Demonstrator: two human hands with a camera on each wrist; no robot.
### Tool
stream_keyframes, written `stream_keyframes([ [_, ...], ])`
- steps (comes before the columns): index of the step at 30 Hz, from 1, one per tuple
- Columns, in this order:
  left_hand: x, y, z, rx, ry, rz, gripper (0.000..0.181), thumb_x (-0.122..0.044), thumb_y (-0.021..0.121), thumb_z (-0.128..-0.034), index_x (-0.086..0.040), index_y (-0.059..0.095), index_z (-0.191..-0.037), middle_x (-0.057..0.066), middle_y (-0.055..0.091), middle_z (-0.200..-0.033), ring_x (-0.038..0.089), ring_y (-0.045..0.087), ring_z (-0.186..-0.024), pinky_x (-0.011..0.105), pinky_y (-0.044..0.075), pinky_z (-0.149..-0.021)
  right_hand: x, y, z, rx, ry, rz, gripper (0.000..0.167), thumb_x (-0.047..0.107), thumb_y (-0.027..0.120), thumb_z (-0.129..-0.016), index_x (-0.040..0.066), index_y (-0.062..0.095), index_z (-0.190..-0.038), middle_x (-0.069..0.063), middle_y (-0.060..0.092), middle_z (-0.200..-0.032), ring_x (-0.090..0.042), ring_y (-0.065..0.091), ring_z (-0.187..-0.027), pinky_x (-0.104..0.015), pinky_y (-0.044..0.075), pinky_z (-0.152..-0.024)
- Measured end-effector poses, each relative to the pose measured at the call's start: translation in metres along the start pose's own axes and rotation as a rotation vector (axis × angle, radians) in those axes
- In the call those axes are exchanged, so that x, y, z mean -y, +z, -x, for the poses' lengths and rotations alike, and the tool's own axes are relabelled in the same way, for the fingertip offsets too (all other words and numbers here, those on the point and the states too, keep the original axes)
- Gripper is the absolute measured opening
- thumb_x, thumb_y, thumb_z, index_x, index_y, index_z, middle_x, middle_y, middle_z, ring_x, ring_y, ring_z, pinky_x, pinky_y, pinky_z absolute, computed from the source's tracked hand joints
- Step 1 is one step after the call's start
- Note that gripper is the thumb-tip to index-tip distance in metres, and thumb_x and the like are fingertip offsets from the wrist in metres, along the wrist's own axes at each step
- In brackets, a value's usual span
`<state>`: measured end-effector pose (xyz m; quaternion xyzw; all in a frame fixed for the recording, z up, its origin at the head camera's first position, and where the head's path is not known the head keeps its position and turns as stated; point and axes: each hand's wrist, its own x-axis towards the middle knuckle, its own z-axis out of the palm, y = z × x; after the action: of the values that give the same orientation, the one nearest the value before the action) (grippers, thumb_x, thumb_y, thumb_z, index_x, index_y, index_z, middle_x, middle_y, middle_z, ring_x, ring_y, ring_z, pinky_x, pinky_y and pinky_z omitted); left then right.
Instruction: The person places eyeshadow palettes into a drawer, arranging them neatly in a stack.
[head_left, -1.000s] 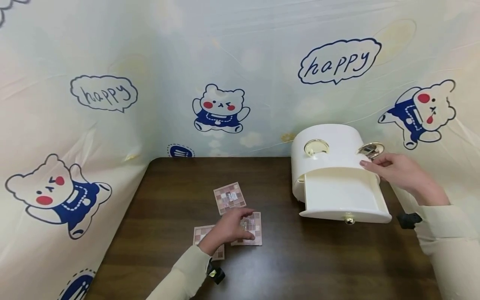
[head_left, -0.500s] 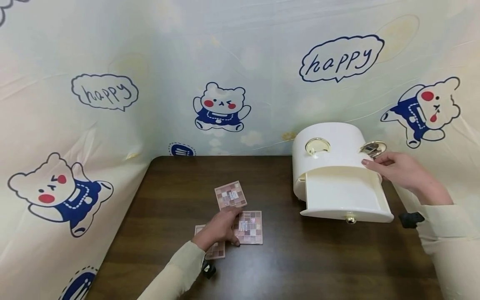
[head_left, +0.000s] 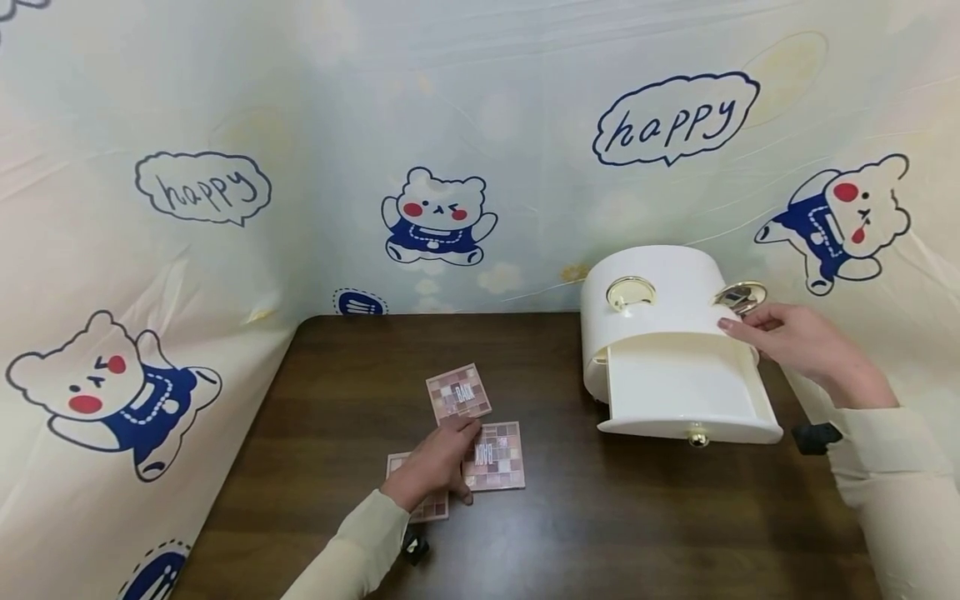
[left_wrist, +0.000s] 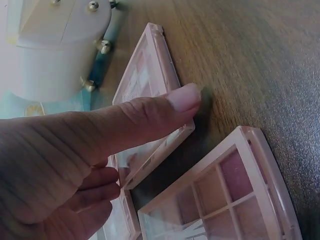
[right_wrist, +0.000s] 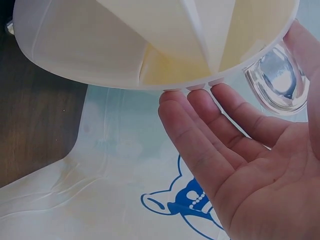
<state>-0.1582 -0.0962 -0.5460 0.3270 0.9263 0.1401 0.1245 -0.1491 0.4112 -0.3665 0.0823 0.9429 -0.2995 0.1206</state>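
Observation:
My left hand (head_left: 438, 462) holds the right-hand one of three pink eyeshadow palettes by its left side, the thumb at its near edge. This palette (head_left: 498, 457) has a clear lid over square pans and lies on the table. A second palette (head_left: 457, 390) lies just behind it. The third palette (head_left: 431, 507) is partly hidden under my left hand and wrist. At the right, my right hand (head_left: 798, 342) touches the side of a white drawer box (head_left: 667, 308). In the right wrist view its fingertips rest against the box's curved outside, fingers nearly straight.
The box's white drawer (head_left: 682, 383) is pulled out towards me and has a gold knob (head_left: 698, 439). Gold-rimmed ornaments (head_left: 631, 293) stand on the box's top corners. A cloth (head_left: 315, 125) printed with bears hangs behind and beside the dark wooden table (head_left: 600, 533).
My left hand has moved left and slightly towards me, from over the right-hand palette to its left side, uncovering its lid. My right hand stays at the box, and the drawer stays out.

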Motion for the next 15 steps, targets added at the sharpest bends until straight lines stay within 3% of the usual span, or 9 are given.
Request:
stream_keyframes([
  [9,-0.0002,0.0018,0.0020,-0.022,0.035,-0.040,0.115,-0.035,0.105,-0.0411,0.000,0.053,-0.138,0.010,0.050,-0.136,0.026,0.048,-0.117,0.041,0.048,-0.101,0.0011,-0.0009,-0.0011,0.011,0.008,-0.019,0.087,0.071,0.055,-0.090,-0.007,0.053,-0.128,-0.027,0.056,-0.118,-0.038,0.052,-0.100,-0.035,0.051,-0.072],
  [15,0.0024,0.0033,0.0020,0.010,0.011,-0.036,0.122,-0.041,0.104,-0.0444,0.001,0.047,-0.144,0.013,0.046,-0.144,0.030,0.043,-0.130,0.042,0.043,-0.107,-0.0007,0.0016,-0.0015,0.004,0.000,-0.026,0.085,0.070,0.056,-0.090,-0.007,0.055,-0.126,-0.025,0.057,-0.115,-0.036,0.053,-0.098,-0.033,0.051,-0.070],
])
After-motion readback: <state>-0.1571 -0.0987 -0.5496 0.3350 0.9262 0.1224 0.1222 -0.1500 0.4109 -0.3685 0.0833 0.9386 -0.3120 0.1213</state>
